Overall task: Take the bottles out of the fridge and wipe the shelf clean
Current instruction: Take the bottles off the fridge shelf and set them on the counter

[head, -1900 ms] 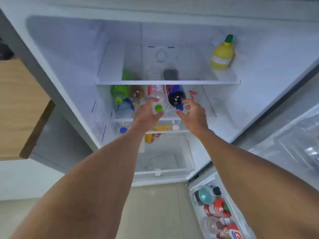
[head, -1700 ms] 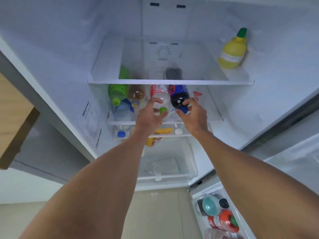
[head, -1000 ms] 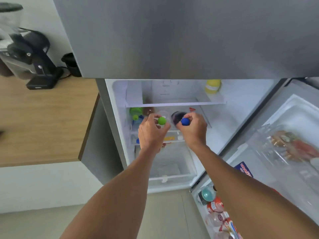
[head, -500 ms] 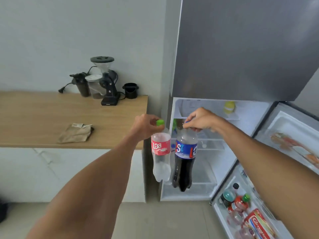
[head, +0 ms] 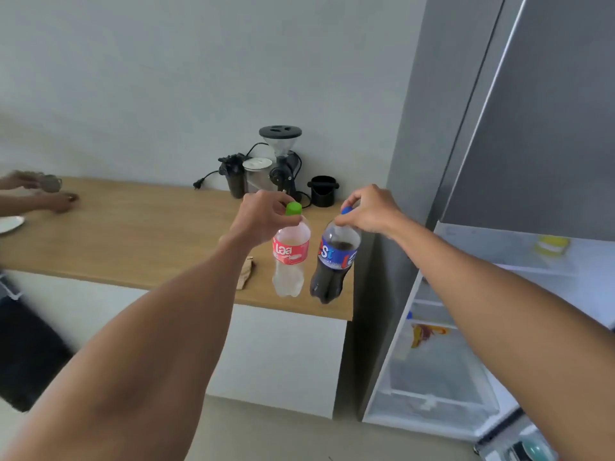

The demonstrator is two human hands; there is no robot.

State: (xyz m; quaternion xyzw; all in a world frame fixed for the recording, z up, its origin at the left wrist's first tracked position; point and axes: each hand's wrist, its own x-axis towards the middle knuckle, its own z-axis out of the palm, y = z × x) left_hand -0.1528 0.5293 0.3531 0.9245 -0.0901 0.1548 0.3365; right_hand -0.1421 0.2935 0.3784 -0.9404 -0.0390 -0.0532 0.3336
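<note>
My left hand (head: 263, 218) grips the neck of a clear bottle (head: 290, 257) with a red label and a green cap. My right hand (head: 371, 209) grips the neck of a dark cola bottle (head: 334, 264) with a blue label and a blue cap. Both bottles hang upright, side by side, over the right end of the wooden counter (head: 139, 237). The open fridge (head: 499, 294) stands to the right, with a yellow bottle (head: 552, 245) on its upper shelf. The other bottles on the shelves are hidden behind my right arm.
A coffee grinder (head: 281, 161) and a black cup (head: 322, 191) stand at the counter's back by the wall. A brown cloth (head: 246, 272) lies near the counter's front edge. Another person's hands (head: 40, 194) work at the far left, beside a white plate (head: 10, 224).
Both hands closed on the two bottles on the fridge shelf, drew them out, and carried them left. They now hang over the counter's right end.
</note>
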